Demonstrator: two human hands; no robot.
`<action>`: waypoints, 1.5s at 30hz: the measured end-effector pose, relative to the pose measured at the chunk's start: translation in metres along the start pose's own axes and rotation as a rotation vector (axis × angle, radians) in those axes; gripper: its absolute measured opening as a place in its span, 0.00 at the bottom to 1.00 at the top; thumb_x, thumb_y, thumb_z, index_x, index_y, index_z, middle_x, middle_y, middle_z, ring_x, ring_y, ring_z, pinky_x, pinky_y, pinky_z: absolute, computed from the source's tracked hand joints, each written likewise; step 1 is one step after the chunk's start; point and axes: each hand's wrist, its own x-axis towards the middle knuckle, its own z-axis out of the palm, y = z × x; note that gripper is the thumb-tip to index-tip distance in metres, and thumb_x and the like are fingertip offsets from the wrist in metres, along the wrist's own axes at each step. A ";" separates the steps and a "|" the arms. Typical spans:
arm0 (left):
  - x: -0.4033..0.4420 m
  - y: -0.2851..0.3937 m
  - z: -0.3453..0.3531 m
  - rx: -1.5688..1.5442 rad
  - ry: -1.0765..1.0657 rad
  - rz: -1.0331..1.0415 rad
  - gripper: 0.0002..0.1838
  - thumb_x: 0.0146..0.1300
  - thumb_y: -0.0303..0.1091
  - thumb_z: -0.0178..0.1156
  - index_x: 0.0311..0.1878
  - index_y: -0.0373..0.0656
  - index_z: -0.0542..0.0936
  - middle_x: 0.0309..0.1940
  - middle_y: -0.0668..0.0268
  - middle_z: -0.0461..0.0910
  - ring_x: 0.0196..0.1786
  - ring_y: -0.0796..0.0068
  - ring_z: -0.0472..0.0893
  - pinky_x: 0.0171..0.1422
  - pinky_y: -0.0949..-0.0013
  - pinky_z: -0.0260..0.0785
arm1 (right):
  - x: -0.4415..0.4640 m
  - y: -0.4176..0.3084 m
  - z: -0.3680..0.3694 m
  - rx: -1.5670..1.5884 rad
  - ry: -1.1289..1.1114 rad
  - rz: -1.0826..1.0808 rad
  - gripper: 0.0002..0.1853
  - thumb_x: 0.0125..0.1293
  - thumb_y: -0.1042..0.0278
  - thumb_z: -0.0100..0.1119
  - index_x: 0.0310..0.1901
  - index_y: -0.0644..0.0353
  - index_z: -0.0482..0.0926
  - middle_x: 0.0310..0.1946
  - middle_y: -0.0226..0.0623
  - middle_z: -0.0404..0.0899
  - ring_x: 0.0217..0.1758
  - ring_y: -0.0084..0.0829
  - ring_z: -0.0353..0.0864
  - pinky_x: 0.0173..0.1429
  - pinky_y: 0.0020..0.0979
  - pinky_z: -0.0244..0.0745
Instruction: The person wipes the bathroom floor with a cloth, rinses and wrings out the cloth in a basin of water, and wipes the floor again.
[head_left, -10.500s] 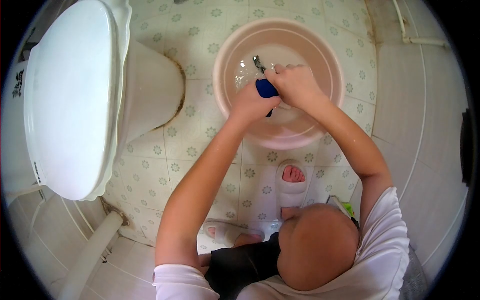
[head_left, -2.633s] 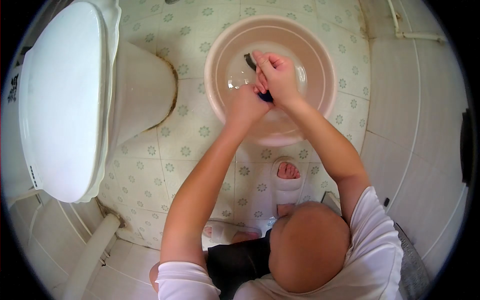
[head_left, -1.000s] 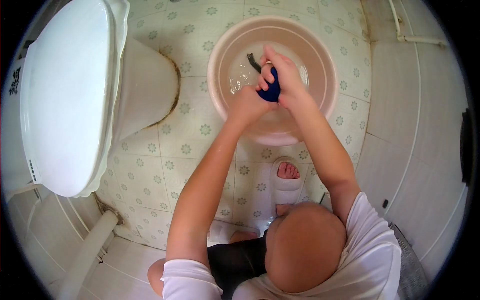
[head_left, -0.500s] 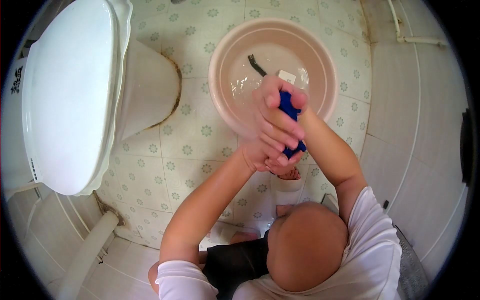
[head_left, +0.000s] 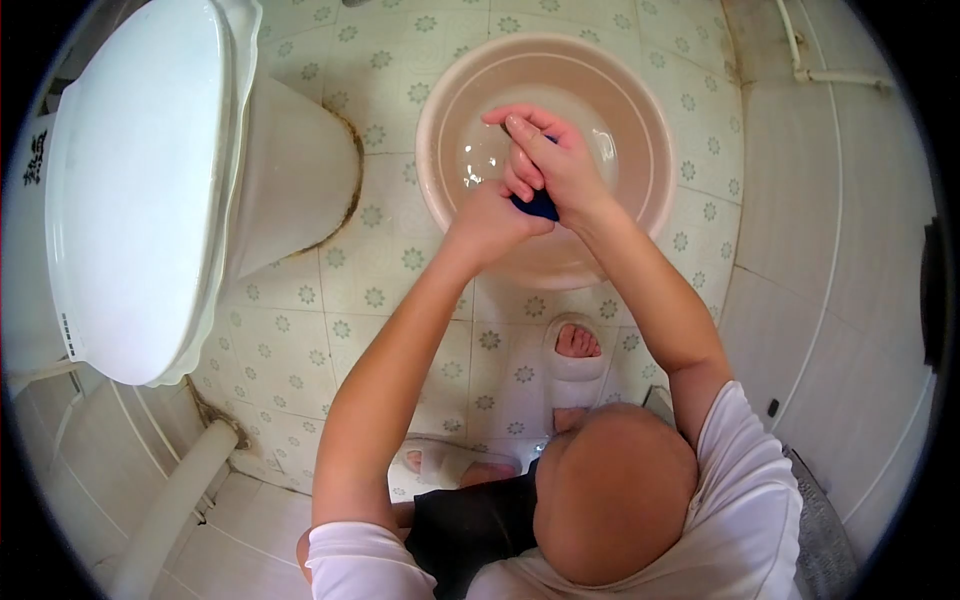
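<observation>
Over the pink basin [head_left: 655, 130], my two hands are pressed together around a small, crumpled blue cloth [head_left: 537, 206]. My left hand [head_left: 490, 225] is closed on the cloth's lower left side. From the right, my right hand [head_left: 570, 175] grips it, with fingers overlapping those of the left. Most of the cloth is hidden by the fingers; a blue patch shows between the palms. Shallow water [head_left: 478, 160] with bright reflections lies in the basin.
A white toilet [head_left: 140, 190] with its lid down stands at the left. A white pipe [head_left: 180, 500] runs along the lower left wall. My slippered foot [head_left: 577, 360] is on the patterned tile floor [head_left: 400, 300] below the basin.
Both hands have moved up and slightly left with the blue cloth, further over the basin. The hands now cover the white block and nearly all of the dark strip in the basin.
</observation>
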 end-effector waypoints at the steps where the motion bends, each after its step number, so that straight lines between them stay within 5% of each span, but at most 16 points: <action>1: 0.003 0.001 -0.004 0.122 0.016 0.017 0.19 0.48 0.39 0.80 0.40 0.41 0.86 0.36 0.59 0.89 0.43 0.62 0.89 0.50 0.60 0.80 | 0.002 0.002 0.001 -0.020 0.031 -0.031 0.15 0.86 0.60 0.49 0.59 0.60 0.81 0.15 0.23 0.62 0.17 0.20 0.65 0.30 0.30 0.73; 7: 0.012 0.008 0.000 0.550 0.230 0.119 0.18 0.50 0.49 0.77 0.38 0.47 0.88 0.35 0.55 0.90 0.42 0.51 0.90 0.47 0.53 0.82 | 0.007 0.011 0.003 -0.044 0.150 -0.178 0.15 0.86 0.62 0.51 0.60 0.61 0.80 0.15 0.25 0.64 0.18 0.20 0.66 0.31 0.31 0.73; 16: 0.024 0.004 0.005 0.657 0.366 0.181 0.14 0.53 0.47 0.73 0.32 0.47 0.87 0.29 0.54 0.89 0.37 0.50 0.90 0.44 0.51 0.83 | 0.010 0.017 0.006 0.042 0.301 -0.228 0.14 0.85 0.64 0.53 0.62 0.61 0.79 0.14 0.27 0.66 0.17 0.21 0.63 0.29 0.32 0.69; 24: 0.001 0.015 -0.003 0.454 0.243 0.080 0.20 0.47 0.46 0.78 0.39 0.44 0.89 0.38 0.53 0.90 0.43 0.53 0.90 0.49 0.54 0.82 | -0.002 -0.002 0.015 0.047 0.308 -0.164 0.17 0.80 0.63 0.61 0.64 0.59 0.79 0.21 0.31 0.76 0.24 0.25 0.77 0.35 0.30 0.76; 27: -0.018 0.003 -0.011 0.243 0.324 0.069 0.24 0.48 0.42 0.78 0.48 0.42 0.86 0.41 0.53 0.90 0.44 0.55 0.90 0.50 0.57 0.82 | 0.000 0.001 0.012 -0.046 0.347 -0.233 0.18 0.79 0.61 0.63 0.65 0.58 0.79 0.31 0.33 0.83 0.32 0.26 0.84 0.40 0.28 0.79; 30: -0.045 -0.002 -0.030 -0.032 0.342 -0.059 0.31 0.51 0.31 0.78 0.59 0.40 0.78 0.45 0.58 0.87 0.46 0.62 0.88 0.50 0.59 0.81 | 0.002 0.015 0.006 -0.196 0.308 -0.305 0.21 0.77 0.60 0.66 0.66 0.58 0.79 0.41 0.34 0.85 0.38 0.23 0.84 0.44 0.27 0.80; 34: -0.090 -0.021 -0.058 -0.340 0.384 -0.037 0.35 0.55 0.21 0.75 0.66 0.42 0.71 0.52 0.63 0.80 0.52 0.69 0.83 0.54 0.65 0.79 | -0.018 0.020 0.026 -0.474 0.005 -0.007 0.24 0.72 0.59 0.72 0.65 0.58 0.81 0.48 0.34 0.83 0.40 0.20 0.82 0.40 0.25 0.78; 40: -0.150 -0.059 -0.107 -0.238 0.263 -0.015 0.35 0.58 0.22 0.76 0.68 0.41 0.72 0.57 0.61 0.79 0.55 0.71 0.83 0.61 0.67 0.78 | -0.025 0.048 0.065 -0.557 -0.304 0.222 0.21 0.65 0.67 0.79 0.57 0.59 0.84 0.47 0.32 0.83 0.42 0.21 0.82 0.38 0.25 0.79; 41: -0.161 -0.065 -0.118 -0.319 0.209 -0.052 0.34 0.61 0.25 0.75 0.70 0.41 0.72 0.57 0.60 0.80 0.55 0.70 0.84 0.61 0.66 0.78 | -0.026 0.063 0.066 -0.666 -0.363 -0.117 0.19 0.62 0.72 0.78 0.54 0.59 0.84 0.48 0.34 0.81 0.45 0.25 0.84 0.45 0.28 0.81; 45: -0.202 -0.093 -0.154 -0.683 0.067 -0.151 0.30 0.73 0.38 0.69 0.73 0.38 0.72 0.56 0.57 0.84 0.51 0.66 0.87 0.59 0.64 0.82 | -0.032 0.075 0.092 -0.989 -0.608 -0.678 0.20 0.59 0.78 0.75 0.53 0.57 0.84 0.53 0.41 0.76 0.53 0.44 0.82 0.54 0.39 0.82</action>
